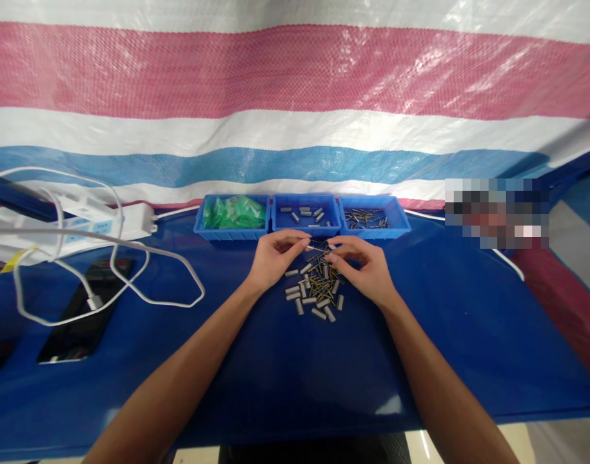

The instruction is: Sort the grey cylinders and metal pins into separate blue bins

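Above a loose pile of brass-coloured screw-like pins [322,283] and small grey cylinders [318,314], both my hands are raised close to each other. My left hand [275,258] is closed in a pinch, thumb against index finger, at the end of a thin metal pin [317,249]. This pin points toward the other hand. Opposite it, my right hand [367,265] is also pinched, and a bit of grey shows between its thumb and forefinger. The fingertips cover most of that piece, so its kind is unclear.
Behind the hands stand three blue bins: one with green plastic bags [236,211], a middle bin [304,230] with grey cylinders, and a right bin [376,230] with pins. Leftward lie a power strip [130,221], white cables [154,303] and a dark phone [82,328].
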`<state>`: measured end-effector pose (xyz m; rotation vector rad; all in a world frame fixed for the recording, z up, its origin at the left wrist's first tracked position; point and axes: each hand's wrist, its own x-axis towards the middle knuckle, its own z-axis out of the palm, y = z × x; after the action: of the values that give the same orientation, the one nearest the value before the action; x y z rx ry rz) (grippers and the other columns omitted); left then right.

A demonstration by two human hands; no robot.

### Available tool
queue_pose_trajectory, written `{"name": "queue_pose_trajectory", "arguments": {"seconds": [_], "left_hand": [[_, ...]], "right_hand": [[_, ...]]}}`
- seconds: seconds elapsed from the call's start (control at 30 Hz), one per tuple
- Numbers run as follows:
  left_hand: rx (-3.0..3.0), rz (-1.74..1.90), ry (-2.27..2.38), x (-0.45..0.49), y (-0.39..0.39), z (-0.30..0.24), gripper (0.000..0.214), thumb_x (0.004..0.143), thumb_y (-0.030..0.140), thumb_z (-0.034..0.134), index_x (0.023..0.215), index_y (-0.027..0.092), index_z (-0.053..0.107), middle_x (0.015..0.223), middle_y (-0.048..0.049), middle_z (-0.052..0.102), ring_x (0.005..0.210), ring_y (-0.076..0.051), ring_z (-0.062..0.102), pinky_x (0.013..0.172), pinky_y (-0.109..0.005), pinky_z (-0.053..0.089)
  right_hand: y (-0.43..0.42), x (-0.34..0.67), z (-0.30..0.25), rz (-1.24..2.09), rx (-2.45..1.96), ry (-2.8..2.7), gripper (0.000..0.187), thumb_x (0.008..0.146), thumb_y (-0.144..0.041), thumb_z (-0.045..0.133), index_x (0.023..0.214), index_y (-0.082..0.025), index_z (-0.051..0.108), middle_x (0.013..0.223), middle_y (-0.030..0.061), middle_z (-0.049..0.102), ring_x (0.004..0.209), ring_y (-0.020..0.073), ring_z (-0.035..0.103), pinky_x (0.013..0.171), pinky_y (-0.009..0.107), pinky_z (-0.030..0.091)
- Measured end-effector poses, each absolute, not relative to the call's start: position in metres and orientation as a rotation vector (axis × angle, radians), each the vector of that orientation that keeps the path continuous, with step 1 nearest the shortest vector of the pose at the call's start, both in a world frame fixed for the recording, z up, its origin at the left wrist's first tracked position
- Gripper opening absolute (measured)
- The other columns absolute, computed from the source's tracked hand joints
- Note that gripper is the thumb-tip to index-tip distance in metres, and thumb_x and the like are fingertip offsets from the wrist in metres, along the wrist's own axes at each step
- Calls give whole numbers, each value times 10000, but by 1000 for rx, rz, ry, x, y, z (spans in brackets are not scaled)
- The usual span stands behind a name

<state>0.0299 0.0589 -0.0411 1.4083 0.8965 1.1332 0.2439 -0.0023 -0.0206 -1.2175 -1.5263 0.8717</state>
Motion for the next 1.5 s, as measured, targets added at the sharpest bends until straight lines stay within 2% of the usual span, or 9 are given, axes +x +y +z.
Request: {"name": "queue_pose_trajectory", "arguments": {"seconds": [0.4,0.57,0.67,0.83,0.97,1.07,1.33,1.5], "left_hand": [[1393,1108,868,28,58,-41,327,820,431,874,972,148,815,834,-74,824,783,-211,797,816,-325,651],[1512,1099,878,29,57,-43,293,859,426,833,965,153,822,924,-87,838,837,-222,804,831,-323,653],[1684,1117,964,29,55,-40,265,930,415,754,992,170,833,999,-84,845,916,-239,807,904,-356,651],[1975,1065,952,29,51,-35,223,985,262,645,1094,198,830,1155,-53,829,1084,-240,795,1053,-375,608],[2081,1018,954,29,51,-38,268,969,167,605,1125,199,820,1160,-46,828,1077,-227,799,1019,-345,618],[2153,1020,974,30,52,-41,275,969,150,592,1127,196,813,1124,-51,835,1025,-224,806,977,-342,626],[2265,1036,1035,27,52,-44,288,984,145,562,1143,196,796,1058,-78,805,950,-205,773,901,-319,612],[2315,1010,1045,24,52,-46,309,935,135,604,1177,204,785,1105,-82,744,975,-201,739,926,-314,600]], "right_hand": [[-1,239,-25,1016,-1187,-1335,203,820,-380,880,956,-232,851,895,45,838,739,191,773,676,302,637],[0,236,-21,1115,-1169,-1219,219,755,-403,920,890,-239,867,816,33,830,655,180,749,632,305,643],[2,238,-17,1018,-1195,-1152,216,733,-407,933,868,-252,865,798,27,823,637,183,739,626,323,652],[6,249,-17,648,-1191,-1031,173,792,-366,895,923,-264,849,929,38,835,674,190,743,657,356,656],[10,256,-22,571,-1194,-1009,295,834,-329,851,1120,-272,812,1156,65,822,787,209,781,667,350,653],[10,256,-25,598,-1216,-1037,367,845,-331,832,1203,-276,774,1225,75,803,787,209,784,659,352,656],[10,252,-27,670,-1203,-1079,223,875,-320,792,1089,-258,784,1164,66,809,703,174,743,620,335,631],[10,252,-27,682,-1195,-1061,185,862,-273,795,1047,-264,797,1124,43,812,687,164,726,619,329,608]]}}
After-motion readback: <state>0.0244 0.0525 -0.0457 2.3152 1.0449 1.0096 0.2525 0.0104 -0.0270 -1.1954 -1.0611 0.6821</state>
